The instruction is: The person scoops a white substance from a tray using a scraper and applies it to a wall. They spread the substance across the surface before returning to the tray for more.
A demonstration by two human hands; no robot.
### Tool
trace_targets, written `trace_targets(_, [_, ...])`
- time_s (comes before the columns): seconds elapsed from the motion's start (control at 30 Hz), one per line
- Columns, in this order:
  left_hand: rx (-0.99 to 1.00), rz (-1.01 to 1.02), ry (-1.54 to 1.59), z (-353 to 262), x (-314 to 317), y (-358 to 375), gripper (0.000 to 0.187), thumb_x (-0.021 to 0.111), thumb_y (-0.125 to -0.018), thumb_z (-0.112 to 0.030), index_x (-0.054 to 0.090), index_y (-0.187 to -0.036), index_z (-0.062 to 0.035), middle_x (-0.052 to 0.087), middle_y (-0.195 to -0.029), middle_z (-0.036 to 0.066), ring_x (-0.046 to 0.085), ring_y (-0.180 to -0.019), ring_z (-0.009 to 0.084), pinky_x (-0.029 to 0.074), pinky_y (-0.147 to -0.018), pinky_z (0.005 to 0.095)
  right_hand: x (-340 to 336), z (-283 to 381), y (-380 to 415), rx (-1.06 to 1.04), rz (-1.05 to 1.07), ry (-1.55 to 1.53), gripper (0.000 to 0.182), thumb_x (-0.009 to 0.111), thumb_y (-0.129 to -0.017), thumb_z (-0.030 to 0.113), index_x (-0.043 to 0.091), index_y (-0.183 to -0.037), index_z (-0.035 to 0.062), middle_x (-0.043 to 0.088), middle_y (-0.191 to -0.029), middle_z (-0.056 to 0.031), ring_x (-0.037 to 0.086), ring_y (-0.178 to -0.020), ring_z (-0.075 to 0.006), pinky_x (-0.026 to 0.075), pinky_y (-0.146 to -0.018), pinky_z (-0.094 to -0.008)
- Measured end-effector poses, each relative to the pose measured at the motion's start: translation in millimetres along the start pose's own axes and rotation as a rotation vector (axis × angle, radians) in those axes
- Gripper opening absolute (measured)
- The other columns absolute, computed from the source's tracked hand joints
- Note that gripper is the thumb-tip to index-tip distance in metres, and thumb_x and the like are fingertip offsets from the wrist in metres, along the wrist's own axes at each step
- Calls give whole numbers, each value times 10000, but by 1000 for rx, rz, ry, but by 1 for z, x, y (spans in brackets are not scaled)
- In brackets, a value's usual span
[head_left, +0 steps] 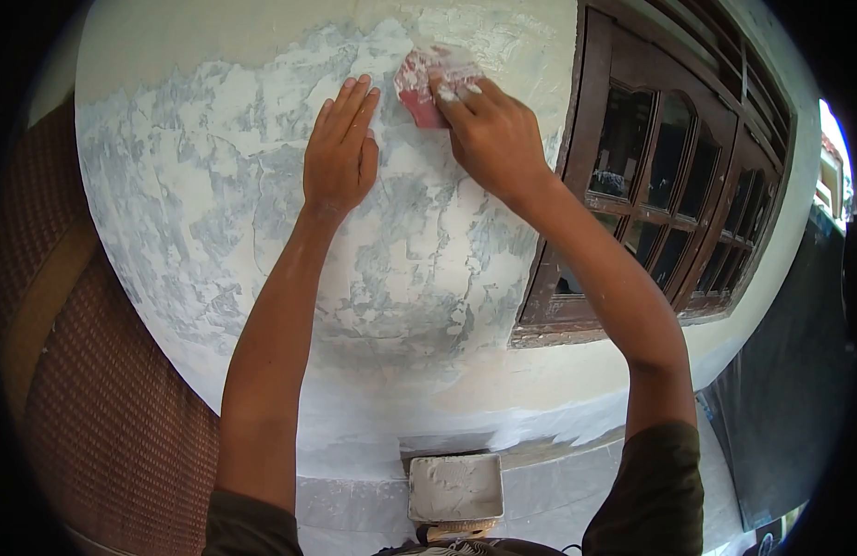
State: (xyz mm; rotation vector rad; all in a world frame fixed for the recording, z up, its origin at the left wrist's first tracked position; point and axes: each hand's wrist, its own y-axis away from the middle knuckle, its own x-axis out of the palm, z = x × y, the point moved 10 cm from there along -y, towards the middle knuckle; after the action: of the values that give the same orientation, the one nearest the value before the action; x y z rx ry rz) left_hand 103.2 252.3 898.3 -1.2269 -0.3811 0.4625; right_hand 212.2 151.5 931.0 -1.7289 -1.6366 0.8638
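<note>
My right hand (489, 125) grips a red putty scraper (424, 88) smeared with white putty and holds it against the wall. Some putty sticks to the fingers of that hand. My left hand (340, 148) lies flat on the wall (252, 176), to the left of the scraper, fingers stretched upward and holding nothing. Around both hands the wall is coated with uneven white putty over grey patches. Low in front of me stands a rectangular tub (456, 488) of pale putty.
A dark brown wooden window (669, 176) with glass panes is set in the wall at right. Woven matting (123, 371) stands at the left. Grey tiles (354, 505) cover the floor, and a dark sheet (790, 361) hangs at far right.
</note>
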Motion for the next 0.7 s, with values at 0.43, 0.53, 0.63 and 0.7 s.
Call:
trace_targets(0.43, [0, 1, 6, 0, 1, 0, 464, 454, -923, -45, 584, -1368, -17, 521, -1499, 120, 451, -1421, 296, 350, -1159, 480, 8, 49, 71, -93, 174, -145, 496, 699, -723, 7, 694, -1219, 28, 670, -834, -81, 687, -980, -286, 600, -702, -379])
trace_targets(0.53, [1, -2, 8, 0, 0, 1, 464, 458, -920, -44, 586, -1366, -18, 524, -1496, 120, 450, -1421, 297, 352, -1158, 480, -10, 2, 24, 25, 29, -43, 326, 669, -721, 14, 722, -1043, 7, 667, -788, -100, 667, -878, -284, 575, -661, -367])
trace_targets(0.63, [16, -6, 11, 1, 0, -2, 463, 460, -919, -43, 589, -1363, -17, 523, -1497, 119, 450, -1421, 295, 353, -1158, 478, 1, -19, 15, 58, -10, 13, 261, 665, -721, 17, 711, -978, 7, 660, -783, -90, 651, -835, -260, 556, -644, -367])
trace_targets(0.7, [15, -6, -2, 1, 1, 0, 460, 461, -920, -45, 592, -1360, -18, 524, -1496, 120, 450, -1421, 295, 355, -1156, 476, 25, -10, 33, 13, 135, 69, 196, 660, -737, 37, 693, -929, 13, 669, -805, -90, 654, -872, -252, 565, -686, -368])
